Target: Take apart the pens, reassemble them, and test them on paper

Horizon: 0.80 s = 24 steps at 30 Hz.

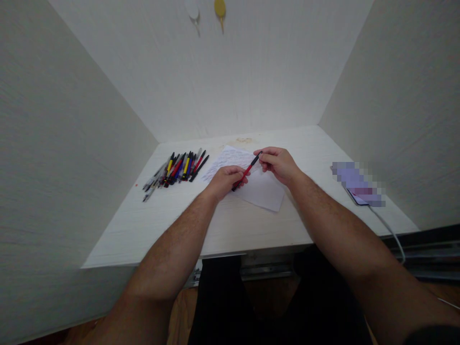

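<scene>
Two hands on one red-and-black pen (247,171), held aslant over a partly scribbled sheet of paper (260,192) near the middle of the desk (172,230). Left hand (225,182): fingers closed around the lower part of the barrel, black end jutting out beneath. Right hand (279,164): thumb and forefinger drawn together in a pinch at the upper black end; firmness of pinch, cannot tell. To the left, well apart: loose pile of pens (178,168), mixed colours, lying close together, some overlapping. To the right: phone (360,201), mostly blurred out, with white cable (390,227) running off the edge. Step in hand, as judged: two-handed handling of a single pen, attention at the upper end; no clear sign of writing. Cap or rubber grip at that end: too small to tell. Called for next, as judged: steady left hold against any pull or twist from the right fingers, with effort along the barrel rather than across.
</scene>
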{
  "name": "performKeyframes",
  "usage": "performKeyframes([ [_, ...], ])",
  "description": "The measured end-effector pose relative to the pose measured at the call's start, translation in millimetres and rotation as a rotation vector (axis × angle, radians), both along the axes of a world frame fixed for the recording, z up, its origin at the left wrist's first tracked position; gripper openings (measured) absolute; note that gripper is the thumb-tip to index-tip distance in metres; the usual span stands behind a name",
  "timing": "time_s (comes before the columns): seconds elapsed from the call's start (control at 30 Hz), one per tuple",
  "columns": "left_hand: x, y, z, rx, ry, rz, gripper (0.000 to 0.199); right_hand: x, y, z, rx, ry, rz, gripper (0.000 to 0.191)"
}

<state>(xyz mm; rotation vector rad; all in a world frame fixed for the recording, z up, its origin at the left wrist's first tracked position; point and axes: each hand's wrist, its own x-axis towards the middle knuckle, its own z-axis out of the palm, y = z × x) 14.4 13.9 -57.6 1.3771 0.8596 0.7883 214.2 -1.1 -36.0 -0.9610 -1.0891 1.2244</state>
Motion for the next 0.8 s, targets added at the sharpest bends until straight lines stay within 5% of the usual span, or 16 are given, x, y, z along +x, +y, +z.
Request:
performKeyframes([
  [0.4, -1.7, 4.2, -5.6, 0.115, 0.101, 0.032, 0.024, 0.4, 6.5, -8.4, 0.031, -0.144, -0.123, 0.033],
  [0.8, -0.2, 1.7, -2.7, -0.036, 0.003, -0.040, 0.020, -0.4, 0.9, -2.0, 0.008, 0.000, 0.030, 0.027],
])
